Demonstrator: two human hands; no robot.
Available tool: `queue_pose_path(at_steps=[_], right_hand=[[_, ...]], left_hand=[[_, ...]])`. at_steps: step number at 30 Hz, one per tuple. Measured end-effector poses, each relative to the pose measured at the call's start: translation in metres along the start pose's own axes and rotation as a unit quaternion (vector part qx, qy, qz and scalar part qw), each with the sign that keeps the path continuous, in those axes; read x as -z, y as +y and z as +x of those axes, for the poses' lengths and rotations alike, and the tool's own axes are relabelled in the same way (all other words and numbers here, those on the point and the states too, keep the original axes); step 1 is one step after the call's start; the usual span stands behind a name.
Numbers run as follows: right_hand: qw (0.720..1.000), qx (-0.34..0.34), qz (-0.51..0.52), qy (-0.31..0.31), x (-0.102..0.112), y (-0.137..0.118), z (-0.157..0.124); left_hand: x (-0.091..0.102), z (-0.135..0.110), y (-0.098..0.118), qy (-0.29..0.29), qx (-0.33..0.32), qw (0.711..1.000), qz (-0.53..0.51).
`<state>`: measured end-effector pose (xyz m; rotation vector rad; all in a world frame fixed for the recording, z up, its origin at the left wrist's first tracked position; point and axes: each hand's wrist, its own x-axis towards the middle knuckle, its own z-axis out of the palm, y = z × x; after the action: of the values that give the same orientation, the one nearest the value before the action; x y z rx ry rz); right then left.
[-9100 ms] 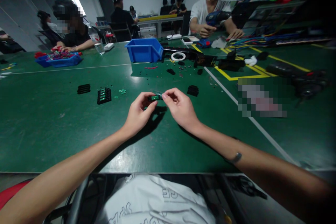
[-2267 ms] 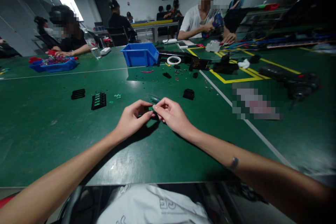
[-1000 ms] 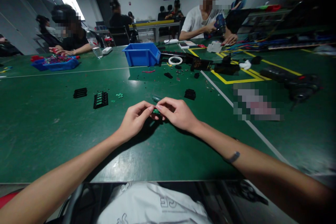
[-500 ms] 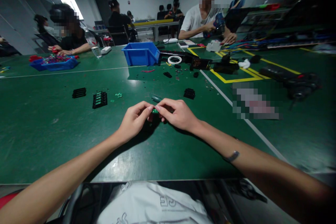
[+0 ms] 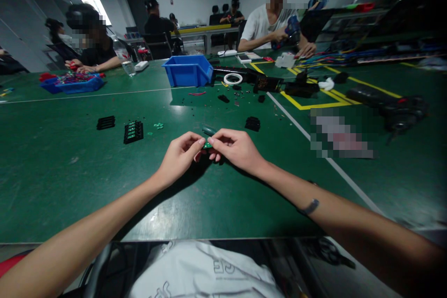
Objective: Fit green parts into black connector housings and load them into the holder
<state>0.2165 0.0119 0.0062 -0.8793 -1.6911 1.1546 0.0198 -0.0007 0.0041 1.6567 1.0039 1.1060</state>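
Note:
Between the fingertips of both hands sits a small green circuit board [image 5: 207,145], partly covered by the thumbs. My left hand [image 5: 182,151] pinches its left end, and my right hand [image 5: 237,149] grips the right end. Just beyond the fingers lies a dark rounded tool-like piece [image 5: 208,130] on the table. To the left, a black slotted holder [image 5: 133,132] carries several green boards, with a few loose green pieces [image 5: 158,125] beside it. Farther left is another black slotted part [image 5: 105,123]. A stack of black parts [image 5: 252,124] lies right of my hands.
A blue bin [image 5: 188,71], a white ring [image 5: 233,79] and scattered small black bits stand across the green table [image 5: 87,186]. A power drill [image 5: 398,116] lies at right. Opposite, a person in white [image 5: 265,28] holds a drill; another sits by a blue tray [image 5: 78,85].
More of the green board shows between my fingers, and my right fingers have shifted slightly on it. Both hands stay in nearly the same place.

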Motion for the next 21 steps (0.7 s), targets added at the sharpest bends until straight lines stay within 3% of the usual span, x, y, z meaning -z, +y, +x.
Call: queue_pose_path(at_steps=[8,16,21], right_hand=[[1.0,-0.004,0.021,0.015,-0.0009,-0.0008,0.0001],[1.0,0.0,-0.006,-0.021,-0.0019,0.0002,-0.0015],[0.998,0.035,-0.061,-0.003,-0.0041,-0.0024,-0.0034]], left_hand=[[0.0,-0.0006,0.0027,-0.063,0.036,0.997,0.0],[-0.0013,-0.0031,0.0016,-0.027,0.019,0.999,0.019],[-0.0027,-0.0042,0.0014,-0.014,0.005,1.0,0.028]])
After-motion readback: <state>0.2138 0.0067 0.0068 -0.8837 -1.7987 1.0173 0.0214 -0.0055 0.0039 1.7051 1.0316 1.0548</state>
